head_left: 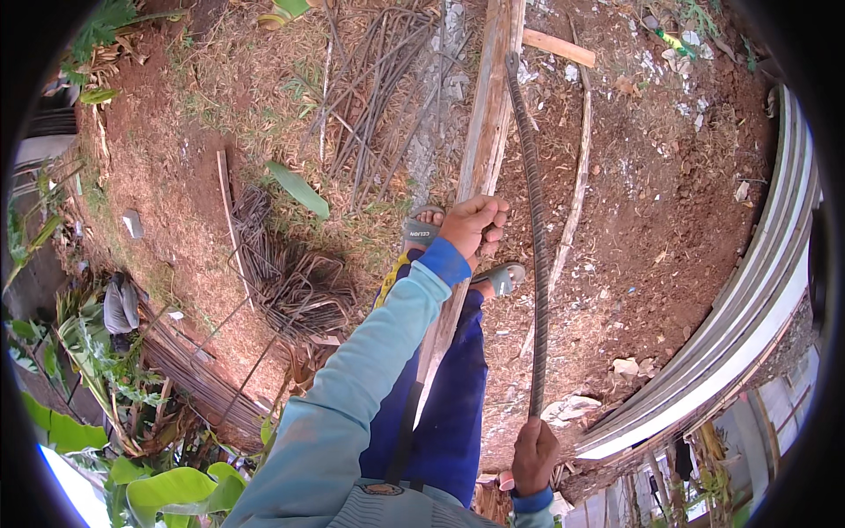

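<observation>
My right hand (pixel 535 454) is closed round the lower end of a long ribbed steel bar (pixel 538 264). The bar runs away from me, curving slightly, and its far end lies against a wooden beam (pixel 486 114). My left hand (pixel 475 225) is closed in a fist over the beam, left of the bar and apart from it. What its fingers hold, if anything, is hidden. The beam comes back toward me between my legs, with a sandalled foot on either side.
Bent steel rods (pixel 299 286) lie heaped at left, with loose rods (pixel 378 88) farther off. Long straight bars (pixel 194 370) lie at lower left near banana leaves (pixel 176 493). A wooden stick (pixel 576 176) lies right of the steel bar. A pale curved edge (pixel 748 326) bounds the right side.
</observation>
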`<action>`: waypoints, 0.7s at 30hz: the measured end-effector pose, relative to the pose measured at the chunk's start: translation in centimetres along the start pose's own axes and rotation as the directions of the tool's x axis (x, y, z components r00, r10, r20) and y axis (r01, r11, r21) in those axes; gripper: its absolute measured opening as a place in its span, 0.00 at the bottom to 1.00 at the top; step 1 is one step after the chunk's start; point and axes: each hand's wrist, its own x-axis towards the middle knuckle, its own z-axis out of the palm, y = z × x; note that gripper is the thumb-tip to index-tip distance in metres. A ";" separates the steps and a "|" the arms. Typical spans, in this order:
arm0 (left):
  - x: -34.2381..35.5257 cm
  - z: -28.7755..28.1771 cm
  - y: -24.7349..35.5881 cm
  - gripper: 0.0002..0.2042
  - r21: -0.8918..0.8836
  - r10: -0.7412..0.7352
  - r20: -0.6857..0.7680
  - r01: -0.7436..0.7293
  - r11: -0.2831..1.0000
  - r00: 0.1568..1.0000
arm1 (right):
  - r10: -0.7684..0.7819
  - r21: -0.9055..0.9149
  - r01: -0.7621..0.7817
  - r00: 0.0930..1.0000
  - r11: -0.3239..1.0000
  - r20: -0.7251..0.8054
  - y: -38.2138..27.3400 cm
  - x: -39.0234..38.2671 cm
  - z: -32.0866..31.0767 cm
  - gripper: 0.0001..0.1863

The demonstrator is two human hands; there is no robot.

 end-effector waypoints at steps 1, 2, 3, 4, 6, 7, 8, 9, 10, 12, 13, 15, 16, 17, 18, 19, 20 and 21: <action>0.4 0.3 -0.3 0.11 0.003 -0.017 -0.012 0.017 1.000 1.000 | -0.036 0.022 0.036 0.999 0.999 -0.023 0.6 1.1 1.2 0.25; 0.7 0.5 -0.7 0.11 0.008 -0.036 -0.026 0.036 0.999 0.999 | -0.072 0.011 0.073 0.996 0.997 -0.047 1.8 2.2 2.6 0.26; 1.2 0.7 -1.2 0.13 0.053 -0.055 -0.065 0.059 0.997 0.996 | -0.104 0.001 0.104 0.992 0.995 -0.073 3.4 3.3 3.9 0.26; 1.5 0.8 -1.6 0.14 0.061 -0.068 -0.095 0.074 0.995 0.993 | -0.136 -0.013 0.135 0.986 0.991 -0.097 3.9 3.8 4.4 0.26; 1.9 0.7 -2.2 0.16 0.076 -0.094 -0.154 0.106 0.991 0.984 | -0.069 0.076 0.075 0.995 0.994 -0.078 4.5 4.1 3.9 0.26; 2.3 0.9 -2.3 0.22 0.114 -0.079 -0.182 0.101 0.988 0.980 | -0.089 0.078 0.092 0.995 0.993 -0.039 4.9 4.5 3.4 0.27; 2.4 1.2 -2.7 0.23 0.146 -0.090 -0.196 0.120 0.982 0.976 | -0.092 0.114 0.094 0.996 0.989 -0.020 5.3 4.5 3.5 0.27; 2.4 1.3 -3.0 0.24 0.179 -0.098 -0.211 0.137 0.974 0.972 | -0.096 0.149 0.095 0.995 0.984 -0.002 5.9 4.5 3.8 0.27; 2.2 1.4 -3.2 0.25 0.214 -0.106 -0.235 0.158 0.964 0.966 | -0.100 0.189 0.093 0.995 0.977 0.025 6.3 4.4 4.3 0.27; 2.5 2.2 -4.0 0.24 0.280 -0.143 -0.268 0.219 0.935 0.953 | -0.136 0.173 0.133 0.991 0.976 0.004 7.0 5.5 5.4 0.27; 2.4 2.3 -4.5 0.23 0.294 -0.169 -0.267 0.247 0.923 0.949 | -0.157 0.155 0.156 0.988 0.975 -0.009 8.1 6.6 6.4 0.27; 3.6 2.7 -4.4 0.20 0.363 -0.169 -0.244 0.251 0.897 0.955 | -0.187 0.142 0.189 0.982 0.972 -0.029 11.0 9.4 8.5 0.27; 3.8 2.7 -4.7 0.19 0.403 -0.155 -0.231 0.240 0.883 0.960 | -0.182 0.194 0.183 0.983 0.964 -0.023 10.7 9.5 8.6 0.28; 3.9 2.7 -4.9 0.18 0.444 -0.144 -0.217 0.229 0.866 0.965 | -0.214 0.210 0.217 0.976 0.953 -0.038 11.2 10.3 9.3 0.28; 3.9 2.7 -5.5 0.18 0.471 -0.139 -0.203 0.222 0.854 0.969 | -0.241 0.211 0.246 0.969 0.946 -0.049 12.3 10.9 9.7 0.28; 4.4 1.2 -6.1 0.17 0.443 -0.111 -0.202 0.192 0.876 0.973 | -0.238 0.168 0.237 0.971 0.957 -0.019 13.5 11.6 10.3 0.27; 4.8 1.2 -6.3 0.17 0.455 -0.101 -0.221 0.194 0.869 0.970 | -0.233 0.164 0.233 0.972 0.959 -0.017 14.4 12.6 10.7 0.27; 5.2 1.1 -6.6 0.17 0.467 -0.089 -0.240 0.195 0.862 0.967 | -0.229 0.160 0.228 0.973 0.960 -0.015 15.2 13.5 11.0 0.27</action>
